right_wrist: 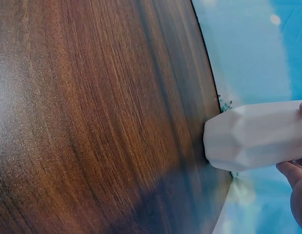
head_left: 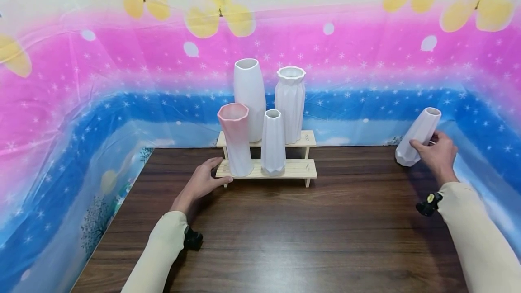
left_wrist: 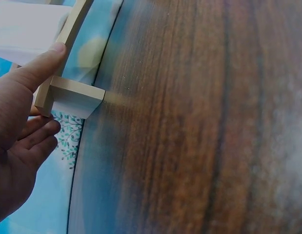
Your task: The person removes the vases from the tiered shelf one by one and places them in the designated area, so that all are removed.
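My right hand (head_left: pixel 441 155) grips a slim white faceted vase (head_left: pixel 419 137), tilted with its mouth to the right, at the far right of the table. In the right wrist view the base of this vase (right_wrist: pixel 229 141) shows close over the wood, with fingertips (right_wrist: pixel 292 170) on its side. At the left end of a two-tier wooden stand (head_left: pixel 295 168), my left hand (head_left: pixel 199 182) holds the lower shelf, thumb at its front edge. A pink-and-white vase (head_left: pixel 236 141) and a small white faceted vase (head_left: pixel 273 144) stand upright on that shelf.
On the upper tier stand a tall smooth white vase (head_left: pixel 250 96) and a ribbed white vase (head_left: pixel 290 105) with a flared rim. The stand is near the back edge of the dark wooden table (head_left: pixel 277 238). A colourful printed cloth (head_left: pixel 346 53) hangs behind and at both sides.
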`<state>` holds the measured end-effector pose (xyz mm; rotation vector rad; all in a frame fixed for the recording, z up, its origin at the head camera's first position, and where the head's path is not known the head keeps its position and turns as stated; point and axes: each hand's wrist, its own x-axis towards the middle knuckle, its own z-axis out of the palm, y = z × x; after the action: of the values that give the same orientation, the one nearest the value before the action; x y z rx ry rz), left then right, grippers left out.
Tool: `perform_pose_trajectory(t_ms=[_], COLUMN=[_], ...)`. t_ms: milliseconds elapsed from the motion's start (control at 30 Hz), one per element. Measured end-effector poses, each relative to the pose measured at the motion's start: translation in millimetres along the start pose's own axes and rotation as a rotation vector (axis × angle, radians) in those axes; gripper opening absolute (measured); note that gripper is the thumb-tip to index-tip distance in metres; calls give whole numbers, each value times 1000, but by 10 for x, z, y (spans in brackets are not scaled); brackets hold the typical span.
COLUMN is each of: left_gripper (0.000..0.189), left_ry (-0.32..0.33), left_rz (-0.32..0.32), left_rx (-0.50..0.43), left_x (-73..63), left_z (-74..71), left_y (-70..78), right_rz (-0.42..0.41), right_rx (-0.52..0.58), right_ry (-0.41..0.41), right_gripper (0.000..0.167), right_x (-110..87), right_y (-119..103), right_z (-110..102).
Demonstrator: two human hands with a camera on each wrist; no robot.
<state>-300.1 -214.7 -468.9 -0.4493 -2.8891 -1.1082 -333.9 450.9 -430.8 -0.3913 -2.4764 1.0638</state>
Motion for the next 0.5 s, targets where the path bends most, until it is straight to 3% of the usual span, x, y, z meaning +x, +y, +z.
perform_pose_trajectory(t_ms=[500], left_gripper=[90], left_ry=[3], left_rz=[3], left_rx=[1], left_x=[-1], left_z=[14], left_y=[-20], right_rz=[24], right_rx=[18], right_ry=[-51], right_gripper=[86], right_x=[10], right_y=[41], right_z=[-76])
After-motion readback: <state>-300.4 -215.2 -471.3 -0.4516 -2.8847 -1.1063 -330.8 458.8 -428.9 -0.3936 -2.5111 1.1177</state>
